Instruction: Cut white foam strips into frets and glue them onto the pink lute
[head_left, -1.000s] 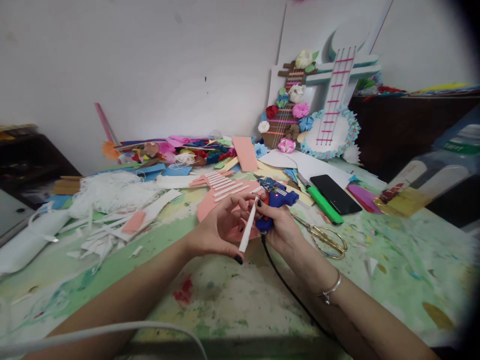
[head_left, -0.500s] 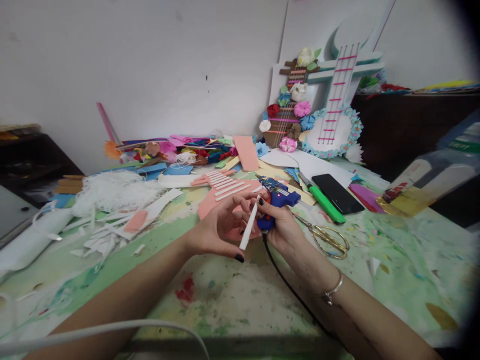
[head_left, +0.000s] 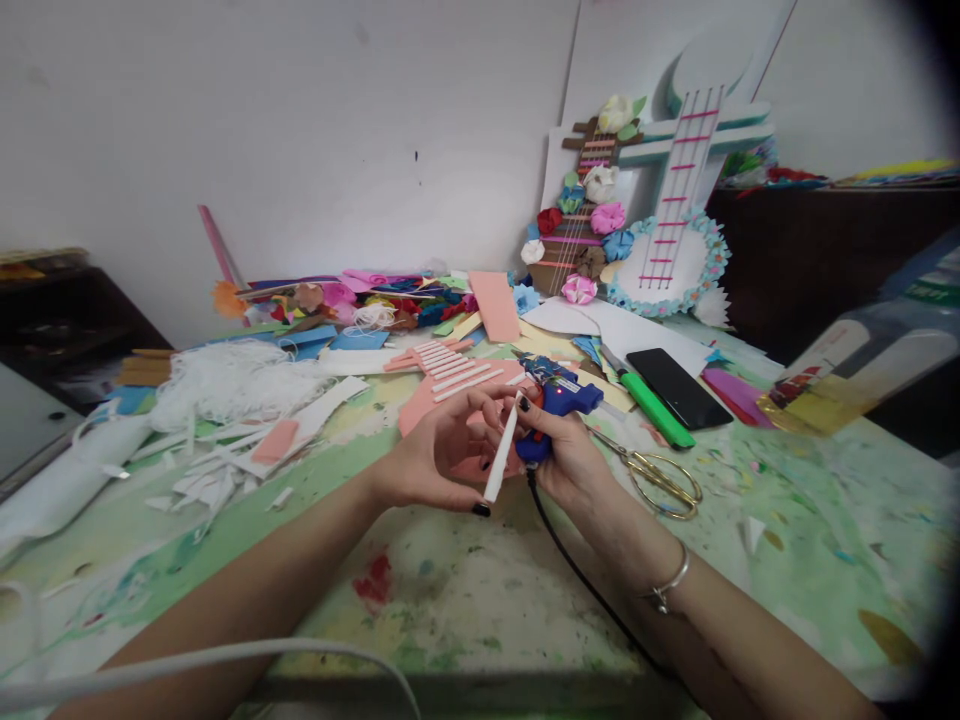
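Observation:
Between my two hands a narrow white strip [head_left: 501, 455] is held at a slant. My left hand [head_left: 435, 455] curves round it, with the thumb at its lower end and the other fingers near its upper end. In my right hand [head_left: 561, 440] is a blue glue gun [head_left: 564, 397] with a black cord, and that thumb touches the strip's upper end. The gun's tip is hidden. Behind my hands lies a pink guitar-shaped cutout [head_left: 420, 400] with several white strips across it, partly covered by my fingers.
Gold scissors [head_left: 664, 485], a green cutter [head_left: 656, 410] and a black phone [head_left: 677, 387] lie to the right, near a bottle [head_left: 847, 370]. White string [head_left: 232, 385] and paper scraps are at left. Decorated guitars [head_left: 675, 220] stand behind. A white cable [head_left: 225, 655] crosses the front.
The view has shifted slightly. The white strip stands a little more upright between my hands; both grips look the same.

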